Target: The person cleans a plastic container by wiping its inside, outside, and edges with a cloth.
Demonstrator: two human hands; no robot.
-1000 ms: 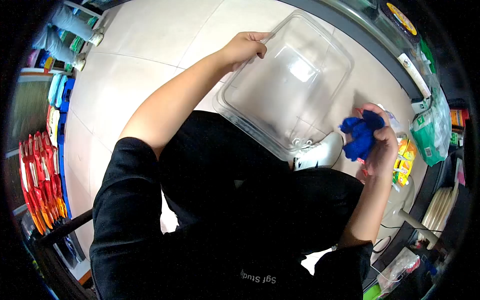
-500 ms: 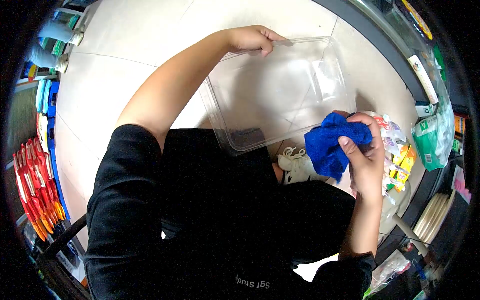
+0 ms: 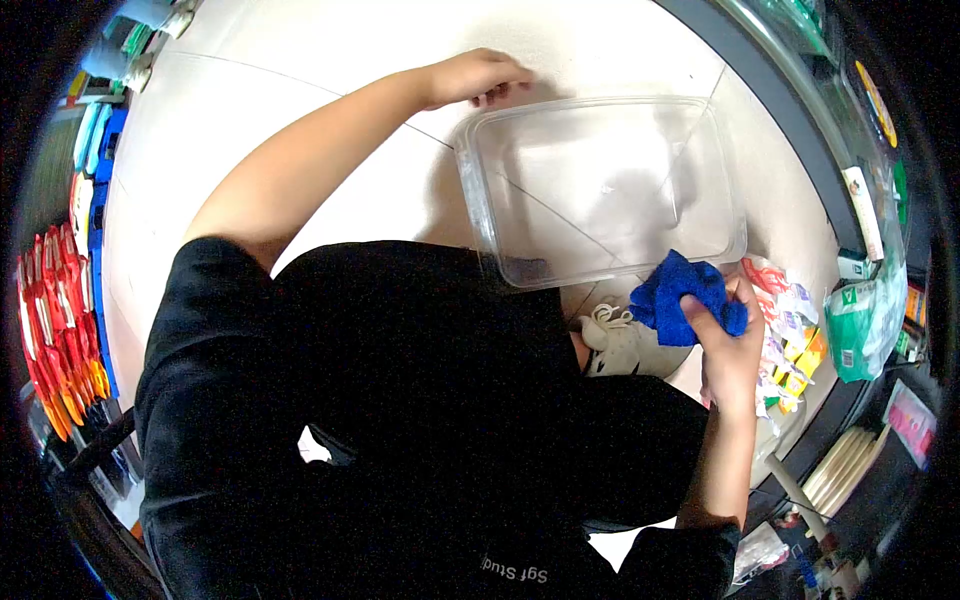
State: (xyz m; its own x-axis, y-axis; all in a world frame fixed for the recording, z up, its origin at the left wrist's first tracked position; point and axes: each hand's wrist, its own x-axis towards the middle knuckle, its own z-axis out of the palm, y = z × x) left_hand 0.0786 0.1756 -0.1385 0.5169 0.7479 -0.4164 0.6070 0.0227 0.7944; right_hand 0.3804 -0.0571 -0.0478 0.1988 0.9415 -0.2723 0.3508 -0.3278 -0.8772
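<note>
My right hand [image 3: 735, 350] grips a bunched blue cloth [image 3: 685, 298], thumb pressed over its front. The cloth is at the near right corner of a clear plastic container [image 3: 555, 275], a shallow rectangular box; whether the two touch I cannot tell. Beyond the container's far left corner, my left hand [image 3: 478, 80] hovers with loosely bent fingers and nothing in them. A slim gap separates it from the rim. The container appears to lie over the tiled floor in front of my knees.
Colourful snack packets [image 3: 790, 335] lie right of the cloth, near a white shoe [image 3: 612, 338]. A shelf edge [image 3: 790, 90] curves along the right, with a green-and-clear bag [image 3: 858, 325]. Red packages [image 3: 62, 330] line the left. Another person's feet [image 3: 140, 70] show at upper left.
My left hand has let go of the container's far rim and moved slightly left. In view, the container sits further right. The cloth, still in my right hand, has shifted slightly right and down.
</note>
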